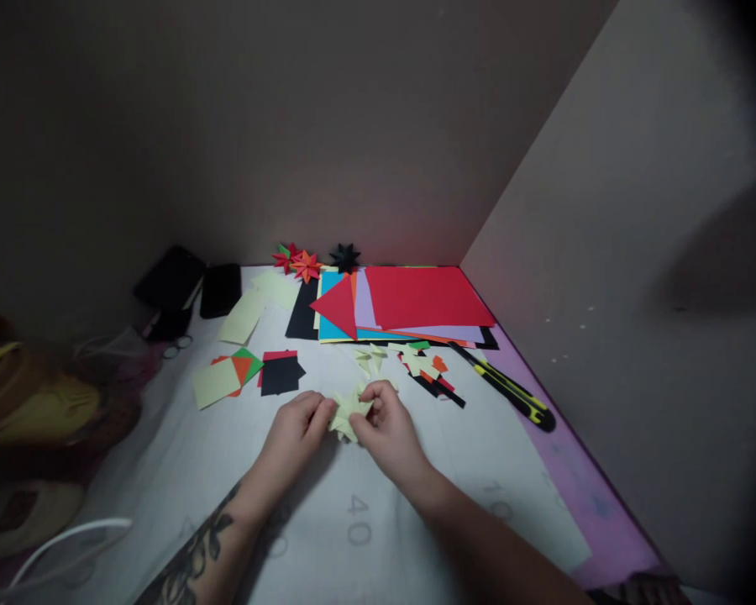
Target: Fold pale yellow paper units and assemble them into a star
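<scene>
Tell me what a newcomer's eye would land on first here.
Probably the large, bright red rectangular paper sheet on the multicoloured paper stack, toward the back. Next, the pale yellow-green folded-paper piece in front, held between the person's left grip and right grip. Then the long black-and-yellow cutter, lying right of the small coloured paper scraps.

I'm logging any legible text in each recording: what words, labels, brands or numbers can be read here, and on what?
"40": on the white sheet, bottom centre of the picture.
"10", faint: on the same sheet, toward the lower right.
Left of the "40", a dim, partly hidden figure: too unclear to read.
Fainter marks farther left: too blurred to read.
Cutter: no readable brand.
</scene>
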### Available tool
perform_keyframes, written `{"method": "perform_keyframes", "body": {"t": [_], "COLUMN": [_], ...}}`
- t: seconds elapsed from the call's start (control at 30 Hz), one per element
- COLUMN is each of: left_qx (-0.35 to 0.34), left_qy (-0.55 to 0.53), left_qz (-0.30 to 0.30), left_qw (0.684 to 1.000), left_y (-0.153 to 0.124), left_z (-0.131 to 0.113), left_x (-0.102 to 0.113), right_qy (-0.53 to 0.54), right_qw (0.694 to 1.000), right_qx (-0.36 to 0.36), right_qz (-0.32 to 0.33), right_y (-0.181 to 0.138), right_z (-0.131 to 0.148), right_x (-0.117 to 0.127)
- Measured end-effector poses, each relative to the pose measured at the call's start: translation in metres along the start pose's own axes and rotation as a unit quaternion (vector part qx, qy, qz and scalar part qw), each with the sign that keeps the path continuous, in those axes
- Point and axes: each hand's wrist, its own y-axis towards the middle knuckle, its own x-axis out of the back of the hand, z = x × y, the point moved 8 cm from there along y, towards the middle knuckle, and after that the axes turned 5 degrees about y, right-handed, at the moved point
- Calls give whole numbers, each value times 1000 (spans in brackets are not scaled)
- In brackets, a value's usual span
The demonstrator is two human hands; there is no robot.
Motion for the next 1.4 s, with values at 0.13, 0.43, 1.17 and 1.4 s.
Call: {"method": "perform_keyframes", "body": {"t": [0.13,0.43,1.17,1.4], "left_qx": [4,61,57,93], "left_qy": [-28,-266,-139,-140], "left_qz": [-21,-6,-13,-22], "left_qw": [999,962,989,986], "left_y": [-2,-2,-6,-5], "left_z": [0,10,-2,4], "left_x": [1,-12,4,5], "right_qy": [42,45,51,67], "right_qw": [999,999,997,996], "right_qx": [-20,-17,7,-1], "right_qz": [6,-3,-50,-53], "right_y": [1,0,1,0], "right_z": [-2,6,8,10], "right_x": [-2,-2,9,9]}}
